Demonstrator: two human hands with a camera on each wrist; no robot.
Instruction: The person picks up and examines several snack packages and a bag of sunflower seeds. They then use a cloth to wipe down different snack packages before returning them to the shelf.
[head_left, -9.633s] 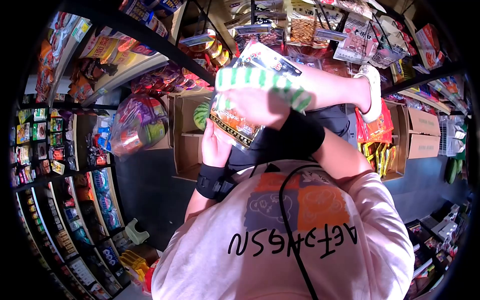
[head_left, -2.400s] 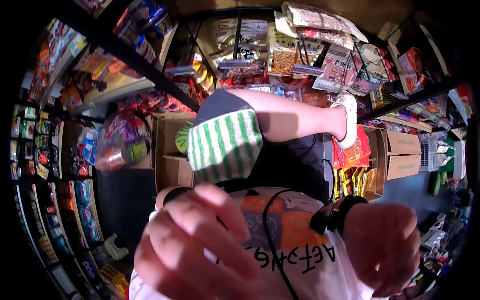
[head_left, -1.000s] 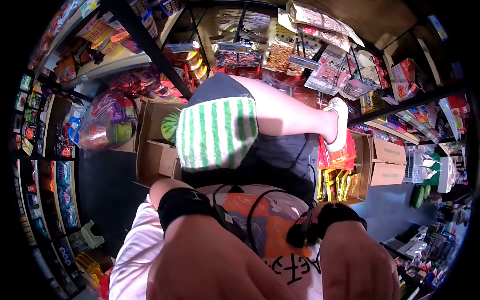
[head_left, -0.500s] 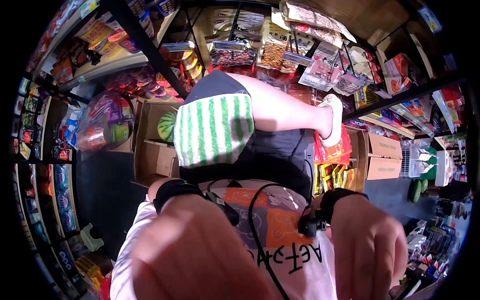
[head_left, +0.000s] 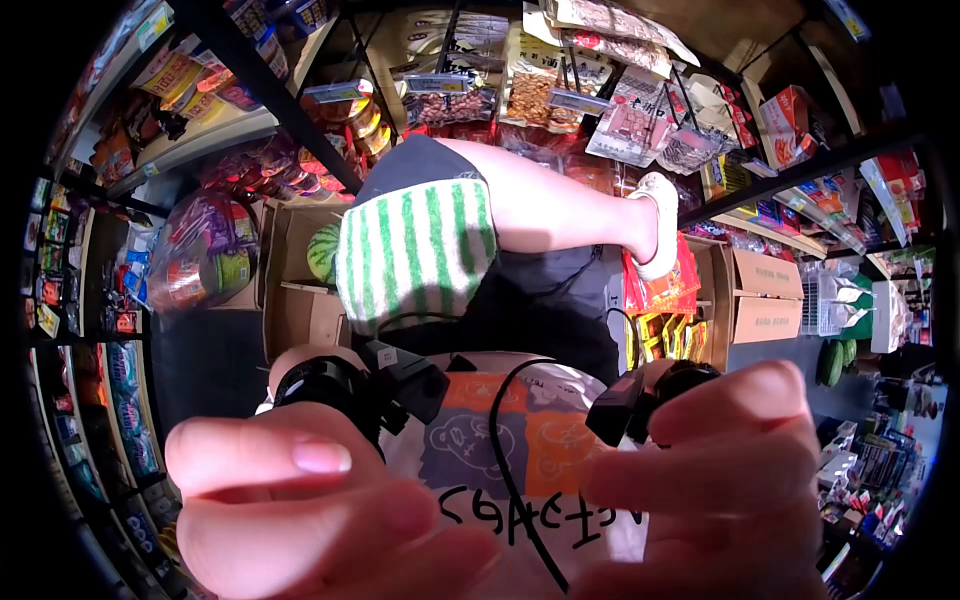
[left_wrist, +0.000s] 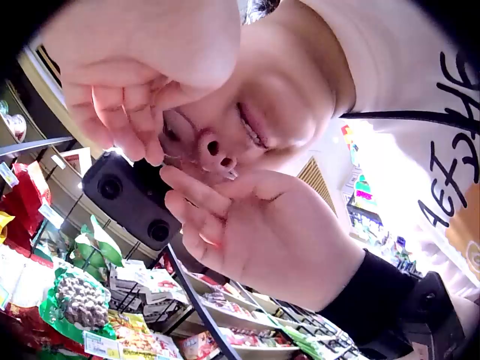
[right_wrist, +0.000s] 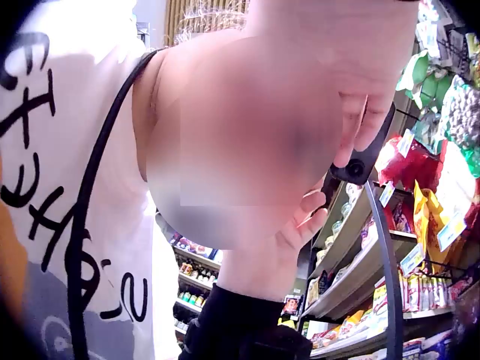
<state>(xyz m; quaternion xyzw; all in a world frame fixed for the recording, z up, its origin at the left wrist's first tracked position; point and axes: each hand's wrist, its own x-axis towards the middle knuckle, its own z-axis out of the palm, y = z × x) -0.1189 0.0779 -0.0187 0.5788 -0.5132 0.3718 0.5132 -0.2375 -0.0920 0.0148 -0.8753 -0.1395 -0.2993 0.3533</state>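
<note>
Both hands are raised close to the head camera, large and blurred in the head view. My left hand (head_left: 310, 500) is at the lower left and my right hand (head_left: 720, 480) at the lower right, fingers loosely bent. In the left wrist view, fingertips of my left hand (left_wrist: 142, 67) lie by the upper edge of a dark two-lens camera (left_wrist: 131, 196), and my right hand (left_wrist: 270, 232) has its fingers beside it. The right wrist view also shows my right hand (right_wrist: 360, 75) near that camera (right_wrist: 358, 163); my left hand (right_wrist: 262, 251) is lower. No held object shows.
A green-striped cloth (head_left: 415, 250) covers the bent knee. Around the legs stand an open cardboard box (head_left: 285, 270) with a watermelon (head_left: 323, 252), a box of red and yellow packets (head_left: 668, 310), and a bagged bundle (head_left: 205, 250). Stocked shelves surround the person.
The packet held 9.6 s ago is out of both hands. Since half a second ago, both hands have turned and their fingers show more plainly near the camera; the scene has shifted slightly left.
</note>
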